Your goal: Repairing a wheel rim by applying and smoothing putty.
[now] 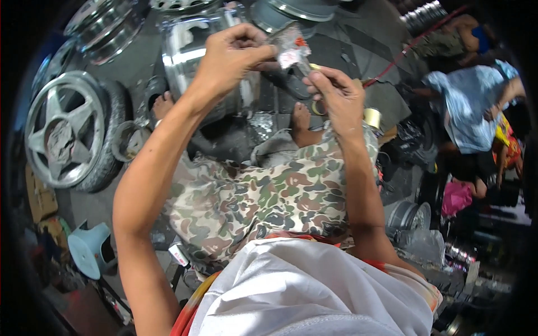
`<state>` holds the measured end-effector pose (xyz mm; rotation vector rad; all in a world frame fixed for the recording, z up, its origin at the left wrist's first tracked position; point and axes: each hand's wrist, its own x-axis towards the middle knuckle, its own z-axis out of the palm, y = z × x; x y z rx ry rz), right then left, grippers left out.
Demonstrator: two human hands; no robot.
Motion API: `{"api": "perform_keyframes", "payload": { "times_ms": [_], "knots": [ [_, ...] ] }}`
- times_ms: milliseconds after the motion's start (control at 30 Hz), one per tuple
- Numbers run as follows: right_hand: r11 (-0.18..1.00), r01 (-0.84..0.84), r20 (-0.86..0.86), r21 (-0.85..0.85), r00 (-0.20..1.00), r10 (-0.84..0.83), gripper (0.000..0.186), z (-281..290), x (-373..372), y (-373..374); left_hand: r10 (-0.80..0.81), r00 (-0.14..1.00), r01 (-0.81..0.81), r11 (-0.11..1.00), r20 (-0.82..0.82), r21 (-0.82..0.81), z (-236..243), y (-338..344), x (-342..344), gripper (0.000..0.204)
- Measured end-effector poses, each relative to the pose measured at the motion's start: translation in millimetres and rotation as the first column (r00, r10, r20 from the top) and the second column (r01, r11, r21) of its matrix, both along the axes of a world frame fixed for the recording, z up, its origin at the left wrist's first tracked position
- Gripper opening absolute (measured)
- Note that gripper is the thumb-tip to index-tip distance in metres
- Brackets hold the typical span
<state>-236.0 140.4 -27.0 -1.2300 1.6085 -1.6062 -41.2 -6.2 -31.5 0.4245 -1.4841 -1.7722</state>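
White top: fills the bottom of my feed, the loose white cloth point(319, 280) cut off by the lower edge.
Camo trousers: camouflage trousers point(274, 193) across the middle, knees apart, lower legs mostly hidden from me.
Spoked wheel: the five-spoke wheel point(81, 151) stands tilted at the left, some crumpled stuff over its hub that I can't identify.
Shiny rim: the chrome rim point(182, 53) sits behind the left wrist, so the forearm blocks a chunk of it.
Folks on the right: at least one other person point(471, 106) in pale blue, bent and darkened by the fisheye, tough to read.
Left hand: the left hand point(238, 53) has its thumb pinching the packet, other fingers curled, partly out of sight.
Right hand: the right hand point(341, 95) has thumb and fingertips bunched by the packet's lower end; can't tell from here if they're gripping it.
Packet: silvery packet point(292, 49) with an orange-red patch, up between both hands, kinda blurry.
Tape roll: yellowish roll point(371, 117) just beside the right wrist.
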Motion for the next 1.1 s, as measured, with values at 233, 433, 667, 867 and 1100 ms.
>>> {"api": "perform_keyframes", "payload": {
  "times_ms": [233, 433, 667, 867, 1100],
  "knots": [
    [0.998, 0.04, -0.018, -0.039, 0.999, -0.041, 0.023, -1.3, 0.4, 1.7, 0.011, 1.0, -0.012, 1.0, 0.022, 0.008, 5.8, 6.0, 0.4, 0.01],
    [0.997, -0.063, -0.04, 0.049, 0.997, 0.065, 0.024, -1.0, 3.7, 2.8, -0.003, 1.0, 0.003, 0.999, 0.014, -0.05, 3.6, 5.0, -0.3, 0.009],
    [0.992, -0.113, 0.062, 0.052, 0.992, 0.109, 0.02, -0.5, -5.0, 8.4, 0.113, 0.994, -0.113, 0.993, -0.006, -0.042, 0.9, -6.9, 3.7, 0.007],
    [0.961, 0.021, -0.151, -0.275, 0.986, -0.065, 0.011, -2.6, 3.8, -2.8, -0.006, 1.0, 0.009, 0.947, -0.013, 0.32, -0.4, -1.1, 1.1, 0.006],
    [0.927, -0.01, -0.678, -0.374, 0.685, -0.266, 0.013, 4.8, 15.5, 0.9, -0.037, 0.998, 0.054, 0.895, -0.047, 0.443, -4.5, 2.0, -3.4, 0.006]
  ]
}}
